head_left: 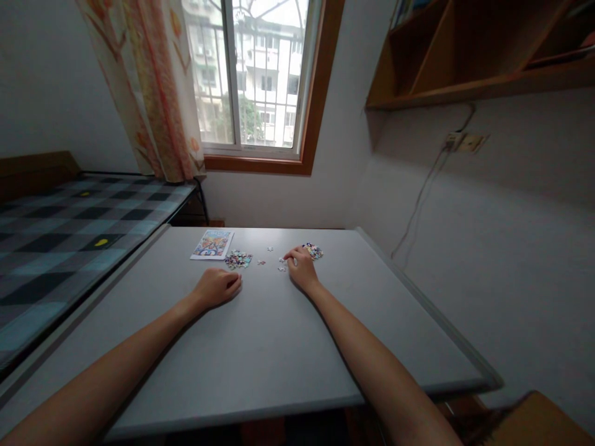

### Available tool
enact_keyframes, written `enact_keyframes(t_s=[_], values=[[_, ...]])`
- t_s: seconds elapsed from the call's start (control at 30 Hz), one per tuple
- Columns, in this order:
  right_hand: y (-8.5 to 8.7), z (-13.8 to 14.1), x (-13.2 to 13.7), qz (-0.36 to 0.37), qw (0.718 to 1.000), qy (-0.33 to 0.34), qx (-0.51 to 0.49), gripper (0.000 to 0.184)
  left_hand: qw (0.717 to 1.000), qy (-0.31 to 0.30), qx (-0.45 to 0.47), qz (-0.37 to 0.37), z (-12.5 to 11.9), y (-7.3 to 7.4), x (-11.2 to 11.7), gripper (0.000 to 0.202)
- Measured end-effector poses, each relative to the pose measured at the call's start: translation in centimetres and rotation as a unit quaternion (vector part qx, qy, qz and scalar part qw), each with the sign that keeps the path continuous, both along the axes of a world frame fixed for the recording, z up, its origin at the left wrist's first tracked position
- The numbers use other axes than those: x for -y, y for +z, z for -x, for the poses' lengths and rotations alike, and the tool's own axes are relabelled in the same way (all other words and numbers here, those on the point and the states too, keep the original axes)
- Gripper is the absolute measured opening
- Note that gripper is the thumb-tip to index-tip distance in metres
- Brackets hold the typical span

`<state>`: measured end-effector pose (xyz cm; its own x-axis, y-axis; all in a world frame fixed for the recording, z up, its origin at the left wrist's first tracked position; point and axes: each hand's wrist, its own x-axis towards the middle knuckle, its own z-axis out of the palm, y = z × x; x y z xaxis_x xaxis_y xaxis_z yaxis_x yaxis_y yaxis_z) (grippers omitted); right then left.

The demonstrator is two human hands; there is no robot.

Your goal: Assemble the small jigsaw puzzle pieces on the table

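My left hand [217,287] rests on the white table, its fingers curled in with no object showing in them. Just beyond it lies a pile of mixed jigsaw pieces [238,259]. My right hand [302,267] reaches over the table with bent fingers, the fingertips down at a small jigsaw piece [281,259]; their grip on it is partly hidden. Below that is another loose piece [281,269]. A second heap of pieces [314,251] sits behind my right hand, partly covered by it. Single pieces lie between the hands, one [270,249] farther back and one [261,262] nearer.
A colourful picture sheet [212,244] lies at the table's back left. The table [260,353] stands between a checked bed [93,217] and the right wall. A wooden shelf [446,87] hangs at upper right; a cable [421,201] runs down the wall. A window is ahead.
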<state>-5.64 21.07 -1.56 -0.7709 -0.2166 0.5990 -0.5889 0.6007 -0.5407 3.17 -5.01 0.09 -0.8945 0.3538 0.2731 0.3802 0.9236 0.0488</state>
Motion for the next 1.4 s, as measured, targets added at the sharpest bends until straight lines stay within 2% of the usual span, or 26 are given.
enact_keyframes(t_s=[0.27, 0.63, 1.03, 1.13, 1.27, 1.4], values=[[0.2, -0.4, 0.7, -0.019, 0.999, 0.028, -0.001, 0.023, 0.997, 0.035, -0.053, -0.039, 0.3, -0.4, 0.4, 0.042], [-0.1, -0.5, 0.9, -0.021, 0.998, 0.063, -0.010, 0.024, 0.997, 0.045, -0.034, -0.046, 0.1, -0.4, 0.1, 0.041], [0.0, -0.1, 0.1, 0.007, 0.999, 0.038, -0.020, 0.020, 0.996, 0.065, -0.039, -0.040, 0.0, -0.4, 0.2, 0.041], [0.3, -0.2, 0.0, 0.010, 0.999, 0.018, -0.027, 0.015, 0.994, 0.085, -0.035, -0.053, -0.2, -0.3, -0.4, 0.041], [0.5, -0.3, 0.0, 0.008, 1.000, 0.005, -0.026, 0.020, 0.992, 0.101, -0.026, -0.065, -0.5, 0.1, -1.5, 0.037], [0.5, -0.4, 0.1, 0.002, 1.000, 0.009, -0.020, 0.023, 0.994, 0.058, -0.046, -0.078, -0.4, 0.0, -1.9, 0.026]])
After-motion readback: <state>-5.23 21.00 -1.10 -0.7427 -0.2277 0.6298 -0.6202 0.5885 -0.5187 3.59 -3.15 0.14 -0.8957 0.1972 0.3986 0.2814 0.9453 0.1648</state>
